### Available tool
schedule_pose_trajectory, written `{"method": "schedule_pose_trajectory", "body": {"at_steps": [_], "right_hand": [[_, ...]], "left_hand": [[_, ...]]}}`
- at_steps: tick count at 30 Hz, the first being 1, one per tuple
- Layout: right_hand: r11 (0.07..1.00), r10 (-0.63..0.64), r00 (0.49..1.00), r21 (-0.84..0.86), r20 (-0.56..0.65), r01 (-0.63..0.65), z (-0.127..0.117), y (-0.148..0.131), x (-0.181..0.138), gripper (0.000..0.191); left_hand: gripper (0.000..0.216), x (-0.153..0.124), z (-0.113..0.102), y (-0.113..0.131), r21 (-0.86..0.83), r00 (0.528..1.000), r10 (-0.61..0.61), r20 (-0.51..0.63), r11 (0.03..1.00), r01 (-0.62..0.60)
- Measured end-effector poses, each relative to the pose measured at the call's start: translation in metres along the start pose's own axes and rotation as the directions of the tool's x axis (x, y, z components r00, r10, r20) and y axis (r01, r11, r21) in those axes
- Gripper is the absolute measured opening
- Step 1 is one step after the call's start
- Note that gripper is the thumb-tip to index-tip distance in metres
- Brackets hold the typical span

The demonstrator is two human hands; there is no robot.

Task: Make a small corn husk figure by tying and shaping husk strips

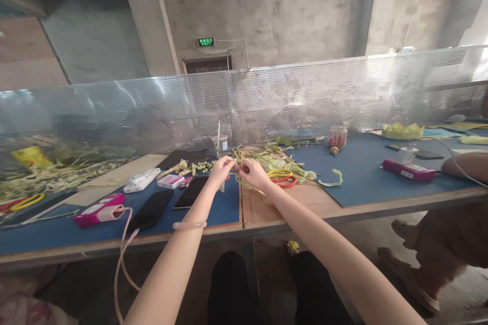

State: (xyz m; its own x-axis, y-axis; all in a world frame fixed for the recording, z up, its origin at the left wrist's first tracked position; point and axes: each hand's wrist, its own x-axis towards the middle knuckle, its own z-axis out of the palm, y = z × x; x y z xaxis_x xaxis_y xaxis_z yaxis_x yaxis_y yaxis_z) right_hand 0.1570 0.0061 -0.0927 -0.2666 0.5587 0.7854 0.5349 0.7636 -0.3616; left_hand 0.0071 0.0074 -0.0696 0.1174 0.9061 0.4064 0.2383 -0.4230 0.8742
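Both hands meet over the middle of the counter (263,205). The left hand (221,170) and the right hand (253,172) each pinch one thin green leaf strip (237,176). The left fingers (230,162) and the right fingers (244,165) are pressed together on it, tip to tip. The strip is held just above the counter, close to the leaf pile (274,160).

The strip looks thin and dry, so I think a hard pull could rip it. It could also slip out, because only the fingertips hold it. The scissors (282,177) lie just beside the right hand, and a quick move could bump them. A pink cable (122,244) hangs from the pink power bank (98,210) near the left arm. If the arm catches it, the power bank could slide off the edge.

A clear cup (221,143) with a straw stands behind the hands. It may have a little drink in it, but it is too small to tell. A knock could tip it onto the black phone (190,192). A small red box (337,136) stands farther right, and I cannot see what is inside.
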Motion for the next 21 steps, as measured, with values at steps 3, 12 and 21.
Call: {"method": "schedule_pose_trajectory", "body": {"at_steps": [3, 12, 21], "right_hand": [[1.0, 0.01, 1.0, 0.014, 0.02, -0.011, 0.001, 0.001, 0.0, 0.009], [0.984, 0.13, 0.978, 0.1, 0.162, -0.147, 0.005, 0.005, -0.003, 0.015], [0.994, 0.104, 0.992, -0.018, 0.068, -0.103, -0.001, 0.002, -0.001, 0.009]], "left_hand": [[0.021, 0.001, 0.001, -0.001, -0.036, 0.999, -0.027, -0.039, 0.999, 0.026], [0.019, 0.006, 0.002, -0.006, -0.114, 0.99, -0.069, -0.125, 0.992, 0.054], [0.02, 0.01, -0.001, -0.011, 0.029, 0.987, -0.03, -0.157, 0.999, 0.035]]}}
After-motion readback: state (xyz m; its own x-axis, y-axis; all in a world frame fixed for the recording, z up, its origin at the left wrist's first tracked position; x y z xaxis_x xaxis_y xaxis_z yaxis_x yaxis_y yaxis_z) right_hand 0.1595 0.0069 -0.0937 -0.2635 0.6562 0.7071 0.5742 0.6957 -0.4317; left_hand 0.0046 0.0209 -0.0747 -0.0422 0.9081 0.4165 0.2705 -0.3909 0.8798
